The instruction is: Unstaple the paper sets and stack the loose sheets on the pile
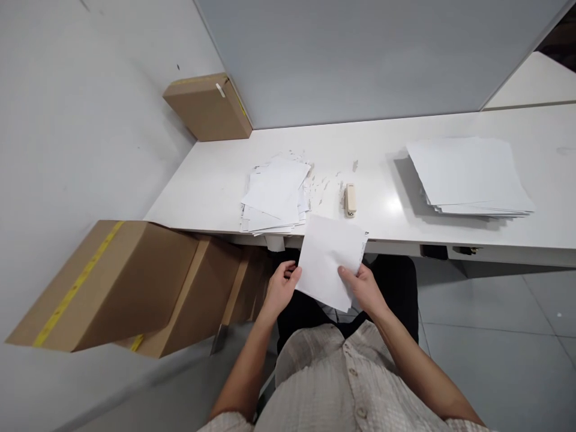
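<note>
Some white paper sheets (pixel 330 258) are held over my lap, their far edge overlapping the table's front edge. My right hand (pixel 364 288) grips them at the lower right, thumb on top and fingers underneath. At their left edge is my left hand (pixel 283 285), its thumb against the paper and its fingers curled. A beige stapler (pixel 350 200) lies on the white table (pixel 378 222) just beyond the sheets. To its left is an uneven pile of papers (pixel 276 195); a larger stack of white sheets (pixel 470 177) lies at the right.
Small scraps (pixel 321 186) are scattered between the left pile and the stapler. A cardboard box (pixel 209 108) leans in the back left corner. Larger cardboard boxes (pixel 103 288) stand left of my legs. A grey panel (pixel 360 60) rises behind the table.
</note>
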Tool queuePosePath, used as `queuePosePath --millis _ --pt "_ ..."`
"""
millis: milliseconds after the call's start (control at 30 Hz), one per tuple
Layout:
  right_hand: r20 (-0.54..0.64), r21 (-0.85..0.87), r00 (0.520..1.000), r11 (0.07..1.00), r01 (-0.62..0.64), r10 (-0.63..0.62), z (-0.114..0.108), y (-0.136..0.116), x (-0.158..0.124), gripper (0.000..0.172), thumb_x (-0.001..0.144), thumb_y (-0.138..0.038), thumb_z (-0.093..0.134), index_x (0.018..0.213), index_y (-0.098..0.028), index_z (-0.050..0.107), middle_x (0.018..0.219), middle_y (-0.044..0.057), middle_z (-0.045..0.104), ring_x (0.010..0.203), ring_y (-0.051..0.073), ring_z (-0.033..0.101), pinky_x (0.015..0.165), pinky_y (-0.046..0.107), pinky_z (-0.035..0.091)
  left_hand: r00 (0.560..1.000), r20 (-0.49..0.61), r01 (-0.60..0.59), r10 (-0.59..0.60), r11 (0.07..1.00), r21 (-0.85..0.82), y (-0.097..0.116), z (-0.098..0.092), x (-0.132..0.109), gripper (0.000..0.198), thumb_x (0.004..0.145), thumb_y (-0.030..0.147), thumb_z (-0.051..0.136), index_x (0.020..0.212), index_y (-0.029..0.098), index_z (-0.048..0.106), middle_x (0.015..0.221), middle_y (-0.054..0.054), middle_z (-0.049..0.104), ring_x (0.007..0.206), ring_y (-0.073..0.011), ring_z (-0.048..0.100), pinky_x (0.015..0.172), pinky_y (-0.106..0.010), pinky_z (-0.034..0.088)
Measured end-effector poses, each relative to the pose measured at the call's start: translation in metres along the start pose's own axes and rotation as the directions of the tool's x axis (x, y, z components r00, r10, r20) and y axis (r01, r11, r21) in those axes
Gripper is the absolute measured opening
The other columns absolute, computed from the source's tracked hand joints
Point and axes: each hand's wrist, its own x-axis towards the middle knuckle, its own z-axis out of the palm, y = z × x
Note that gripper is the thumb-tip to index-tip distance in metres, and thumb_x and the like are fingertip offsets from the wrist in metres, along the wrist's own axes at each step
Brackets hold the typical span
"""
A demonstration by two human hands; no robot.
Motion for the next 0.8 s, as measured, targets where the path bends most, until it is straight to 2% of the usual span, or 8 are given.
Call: queuePosePath --millis 100,167,300,433,500,567,667,800 --pt "0.08 -0.117 0.997 0.993 0.009 0.001 -0.008 -0.006 -0.007 0.039 0.07 -0.043 0.069 0.097 -0.016 0.067 0.097 0.008 0.072 0.083 0.026 0.065 0.072 0.037 0.051 0.98 0.2 0.078 -0.018 0.953 -0.294 0.004 0.006 0.007 0.049 0.073 0.048 0.065 0.109 0.017 0.058 0.102 -0.009 0.065 0.089 -0.0176 0.061 0.079 -0.03 0.047" --pt "0.125 -0.176 0.991 0.982 0.064 -0.043 -0.013 -0.015 -0.009 0.035 0.07 -0.043 0.068 0.095 -0.018 0.069 0.095 0.006 0.072 0.082 0.026 0.065 0.072 0.037 0.051 0.97 0.236 0.055 0.052 0.903 -0.426 0.016 0.012 0.011 0.042 0.076 0.045 0.064 0.106 0.017 0.059 0.098 -0.008 0.066 0.086 -0.0162 0.061 0.081 -0.03 0.047" --pt "0.113 -0.247 0.961 0.93 0.272 -0.251 -0.018 -0.055 -0.002 0.025 0.07 -0.039 0.07 0.087 -0.022 0.072 0.091 0.003 0.072 0.086 0.026 0.064 0.077 0.037 0.049 0.958 0.099 -0.172 0.268 0.819 -0.548 0.063 0.021 0.023 0.03 0.076 0.041 0.065 0.094 0.017 0.063 0.09 -0.005 0.067 0.084 -0.016 0.061 0.081 -0.03 0.047" --pt "0.057 -0.306 0.885 0.836 0.456 -0.463 -0.017 -0.108 0.013 0.02 0.072 -0.037 0.069 0.087 -0.023 0.07 0.084 0.002 0.07 0.081 0.022 0.064 0.075 0.036 0.048 0.872 -0.011 -0.43 0.49 0.754 -0.496 0.12 0.022 0.036 0.024 0.077 0.04 0.065 0.087 0.019 0.065 0.087 -0.004 0.065 0.086 -0.0165 0.059 0.081 -0.029 0.047" --pt "0.031 -0.323 0.848 0.797 0.51 -0.529 -0.017 -0.125 0.022 0.02 0.072 -0.036 0.069 0.084 -0.021 0.07 0.082 0.002 0.07 0.082 0.023 0.063 0.074 0.035 0.048 0.825 -0.022 -0.507 0.564 0.723 -0.469 0.138 0.024 0.043 0.023 0.079 0.04 0.062 0.088 0.019 0.064 0.086 -0.004 0.064 0.085 -0.0163 0.058 0.08 -0.029 0.046" --pt "0.007 -0.286 0.835 0.799 0.529 -0.551 -0.019 -0.13 0.033 0.021 0.07 -0.035 0.069 0.085 -0.021 0.07 0.089 0.003 0.071 0.089 0.024 0.063 0.078 0.036 0.047 0.8 -0.019 -0.538 0.599 0.703 -0.465 0.145 0.03 0.051 0.025 0.08 0.042 0.061 0.09 0.02 0.062 0.083 -0.003 0.063 0.082 -0.016 0.057 0.078 -0.029 0.046" --pt "0.005 -0.221 0.854 0.832 0.509 -0.521 -0.023 -0.122 0.049 0.026 0.069 -0.035 0.07 0.091 -0.021 0.069 0.099 0.003 0.07 0.098 0.026 0.062 0.084 0.038 0.046 0.792 -0.006 -0.542 0.61 0.699 -0.466 0.139 0.041 0.064 0.027 0.079 0.045 0.06 0.088 0.02 0.06 0.078 -0.002 0.06 0.079 -0.0156 0.055 0.075 -0.028 0.045" --pt "0.011 -0.198 0.871 0.852 0.484 -0.492 -0.028 -0.111 0.059 0.031 0.068 -0.035 0.071 0.095 -0.021 0.067 0.099 0.004 0.07 0.097 0.026 0.062 0.084 0.039 0.046 0.818 -0.005 -0.508 0.575 0.718 -0.475 0.127 0.05 0.073 0.03 0.078 0.049 0.06 0.081 0.02 0.055 0.069 0.001 0.05 0.066 -0.0122 0.047 0.066 -0.025 0.04"
